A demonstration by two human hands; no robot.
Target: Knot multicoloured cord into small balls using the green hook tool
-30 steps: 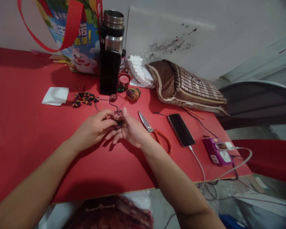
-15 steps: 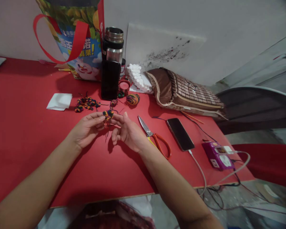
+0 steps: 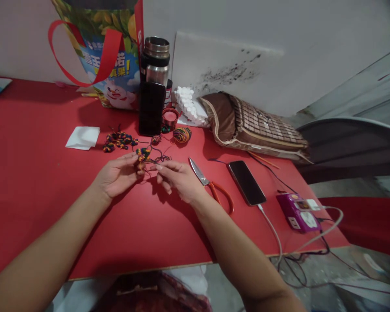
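My left hand (image 3: 118, 175) pinches a small crocheted piece (image 3: 143, 153) of dark, orange and yellow yarn between thumb and fingers. Close on its right, my right hand (image 3: 175, 177) has thumb and forefinger pressed together on a thin yarn strand (image 3: 152, 167) by the piece. Loose dark yarn ends (image 3: 162, 159) lie on the table just beyond the fingertips. Behind my left hand rests a cluster of similar crocheted pieces (image 3: 118, 141). A multicoloured yarn ball (image 3: 182, 134) and a smaller yarn ball (image 3: 156, 139) sit farther back.
Orange-handled scissors (image 3: 211, 184) lie right of my right hand, beside a charging phone (image 3: 247, 183) and a purple power box (image 3: 298, 212). Another phone (image 3: 151, 108) leans upright on a steel flask (image 3: 157, 56). A bag (image 3: 117, 56), folded paper (image 3: 82, 138) and brown cushion (image 3: 260, 125) stand around.
My right hand has turned from spread fingers into a pinch on the strand. The crocheted piece has shifted slightly left, and the loose yarn ends show more.
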